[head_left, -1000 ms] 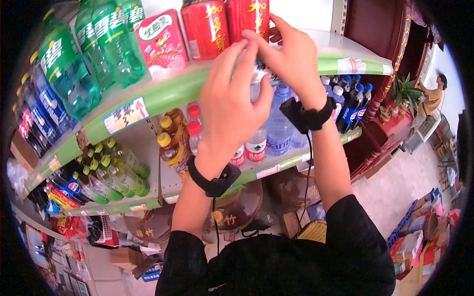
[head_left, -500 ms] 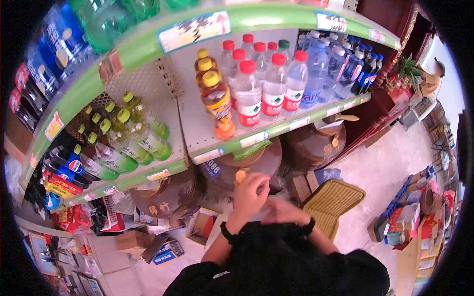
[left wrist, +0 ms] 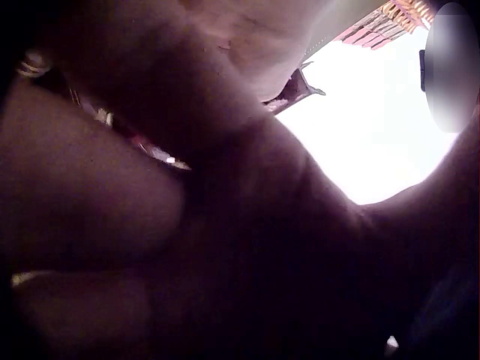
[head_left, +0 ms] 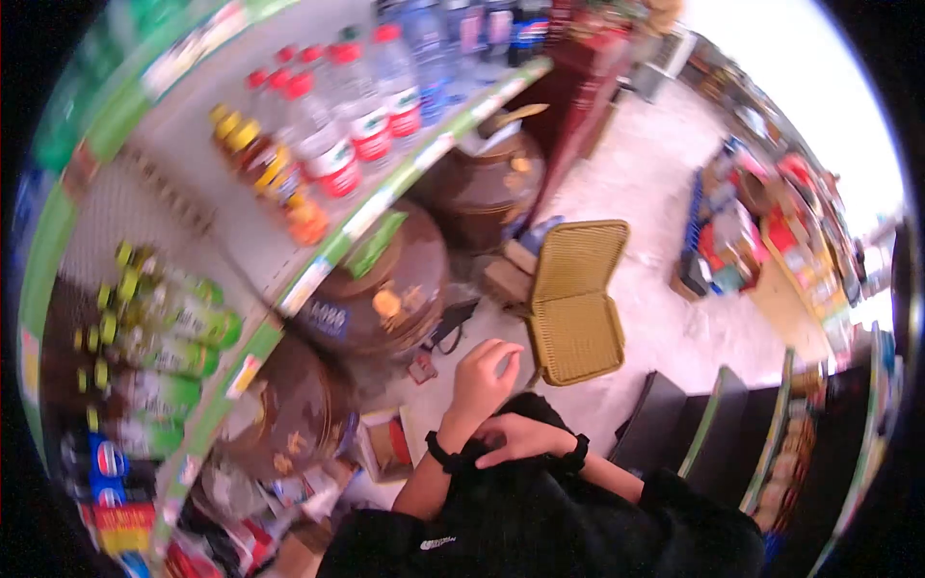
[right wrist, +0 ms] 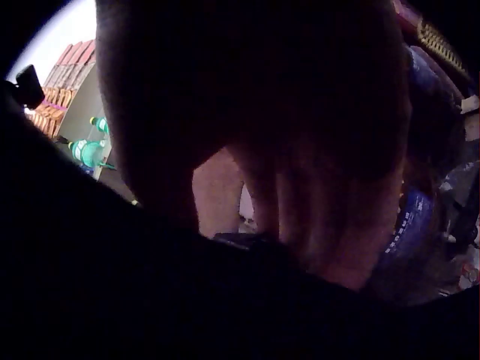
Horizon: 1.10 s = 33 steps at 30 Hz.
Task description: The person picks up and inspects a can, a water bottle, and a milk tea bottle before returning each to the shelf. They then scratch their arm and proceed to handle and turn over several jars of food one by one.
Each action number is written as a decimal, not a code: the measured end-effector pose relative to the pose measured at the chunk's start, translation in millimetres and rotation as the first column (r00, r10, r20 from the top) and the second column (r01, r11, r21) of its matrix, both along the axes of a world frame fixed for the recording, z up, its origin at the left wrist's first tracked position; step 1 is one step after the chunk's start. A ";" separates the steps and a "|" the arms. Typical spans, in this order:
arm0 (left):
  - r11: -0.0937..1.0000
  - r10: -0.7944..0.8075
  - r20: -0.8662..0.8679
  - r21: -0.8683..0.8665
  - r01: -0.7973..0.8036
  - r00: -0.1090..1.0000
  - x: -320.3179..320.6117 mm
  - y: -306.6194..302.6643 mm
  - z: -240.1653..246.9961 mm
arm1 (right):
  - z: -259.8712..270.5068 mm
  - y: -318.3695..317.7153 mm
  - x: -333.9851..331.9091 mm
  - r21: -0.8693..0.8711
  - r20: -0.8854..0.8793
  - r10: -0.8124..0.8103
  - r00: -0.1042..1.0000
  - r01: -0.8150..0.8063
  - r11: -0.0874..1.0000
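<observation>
Both hands are close together in front of the dark shirt in the head view. My left hand (head_left: 482,387) is raised with its fingers loosely bent and nothing visible in them. Just below it, near the left wrist, my right hand (head_left: 525,438) has relaxed fingers against the shirt; contact with the left wrist is unclear. Dark, close skin fills most of the left wrist view. In the right wrist view the shadowed right hand (right wrist: 300,165) points its fingers downward, with part of the other arm showing behind the gap by its thumb.
Red-capped water bottles (head_left: 332,164) and green-labelled bottles (head_left: 173,347) stand on shelves at the left. Below are large brown jars (head_left: 381,308). A yellow woven seat (head_left: 578,332) is right of the hands; dark shelving and piled goods (head_left: 732,231) are farther right.
Both hands have come down from the red packages on the upper shelf to the front of the body. The view has swung down and right, and the right hand now lies lower beside the left wrist.
</observation>
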<state>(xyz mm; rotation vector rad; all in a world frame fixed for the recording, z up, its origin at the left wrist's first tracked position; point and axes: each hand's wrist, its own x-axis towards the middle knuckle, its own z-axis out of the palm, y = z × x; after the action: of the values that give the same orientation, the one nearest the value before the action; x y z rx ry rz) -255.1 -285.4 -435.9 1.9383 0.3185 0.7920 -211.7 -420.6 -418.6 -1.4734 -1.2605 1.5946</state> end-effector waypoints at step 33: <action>0.083 -0.977 0.007 -0.910 0.407 0.215 45.0 -571.4 -101.7 | -124.7 -527.3 -123.5 -0.218 -0.302 -0.950 -0.076 0.976 -0.009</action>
<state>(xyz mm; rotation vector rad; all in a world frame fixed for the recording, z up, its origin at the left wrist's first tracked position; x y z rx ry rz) -210.1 -856.8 -537.6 1.0647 -0.0712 -0.7970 -335.2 -947.9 -543.3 -1.2997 0.2382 0.6063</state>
